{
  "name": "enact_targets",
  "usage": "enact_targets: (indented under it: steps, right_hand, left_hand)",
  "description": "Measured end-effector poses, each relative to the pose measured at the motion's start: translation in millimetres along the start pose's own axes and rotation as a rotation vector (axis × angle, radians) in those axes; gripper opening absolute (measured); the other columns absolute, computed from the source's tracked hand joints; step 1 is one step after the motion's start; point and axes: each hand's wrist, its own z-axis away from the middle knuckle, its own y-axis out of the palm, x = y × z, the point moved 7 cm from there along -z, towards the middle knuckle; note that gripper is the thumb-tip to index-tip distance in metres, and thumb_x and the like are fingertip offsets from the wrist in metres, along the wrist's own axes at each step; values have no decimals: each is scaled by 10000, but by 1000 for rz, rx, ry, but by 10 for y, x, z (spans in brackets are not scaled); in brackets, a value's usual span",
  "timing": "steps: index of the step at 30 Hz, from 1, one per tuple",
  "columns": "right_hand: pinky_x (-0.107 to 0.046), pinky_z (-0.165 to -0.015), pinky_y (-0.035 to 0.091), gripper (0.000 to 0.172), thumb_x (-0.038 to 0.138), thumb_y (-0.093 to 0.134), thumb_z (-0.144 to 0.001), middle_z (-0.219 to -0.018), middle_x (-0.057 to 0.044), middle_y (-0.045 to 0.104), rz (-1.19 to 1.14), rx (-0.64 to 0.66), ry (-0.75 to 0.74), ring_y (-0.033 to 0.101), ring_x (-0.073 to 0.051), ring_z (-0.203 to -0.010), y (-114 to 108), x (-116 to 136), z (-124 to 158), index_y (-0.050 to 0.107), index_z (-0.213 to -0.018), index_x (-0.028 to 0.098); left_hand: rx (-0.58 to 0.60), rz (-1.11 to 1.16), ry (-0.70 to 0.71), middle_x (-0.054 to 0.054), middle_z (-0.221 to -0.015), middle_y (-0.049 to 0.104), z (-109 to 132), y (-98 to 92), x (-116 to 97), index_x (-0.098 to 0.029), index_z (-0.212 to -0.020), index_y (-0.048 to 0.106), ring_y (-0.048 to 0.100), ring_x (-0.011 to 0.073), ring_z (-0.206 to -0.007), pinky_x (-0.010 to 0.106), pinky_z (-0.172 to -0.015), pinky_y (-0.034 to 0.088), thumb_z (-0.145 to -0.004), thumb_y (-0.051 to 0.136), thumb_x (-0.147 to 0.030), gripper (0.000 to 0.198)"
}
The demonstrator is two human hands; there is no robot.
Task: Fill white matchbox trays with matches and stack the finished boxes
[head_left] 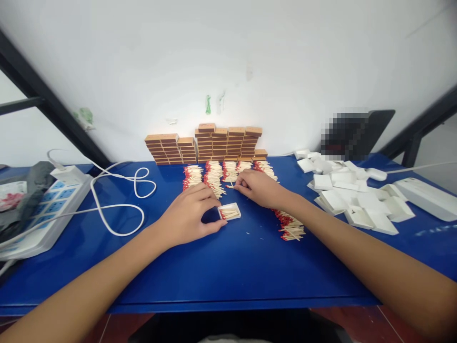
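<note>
My left hand (191, 212) rests on the blue table (228, 267), thumb and fingers pinching the left end of a small white matchbox tray (229, 212) that holds a few red-tipped matches. Just behind the tray, my right hand (257, 186) is curled, its fingertips pinched on a match (229, 186) at the edge of the match piles. Rows of loose red-tipped matches (213, 175) lie behind both hands. Another pile of matches (291, 226) sits under my right wrist.
Stacks of brown matchboxes (214, 145) line the white wall. A heap of empty white trays (353, 195) lies at the right. At the left are a white power strip (53, 205) and looping white cable (117, 200). A dark chair back (371, 131) stands far right.
</note>
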Motion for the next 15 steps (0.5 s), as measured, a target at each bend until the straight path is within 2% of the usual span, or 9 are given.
enact_targets:
  steps: [7,15]
  right_hand:
    - [-332,-748,433,155,224,586,-1041,-922,-76,689,-59,90,44,613,-213,-827,-106,40,133,658,-905,200]
    - [-348,-729,431,280,426,505,-1089,-934,-61,677,-278,271,-10,568,-208,-801,-203,293,297,636,-958,215]
  left_hand:
    - [15,0,-3,71,-991,728,-5,12,-5,-180,-1040,787,662,251,-992,418,-900,551,-980,770,-406,235]
    - [-5,-48,-23,65,-1017,748,5,2,30,-170,-1063,785,663,252,-994,431,-924,548,-974,776,-415,261]
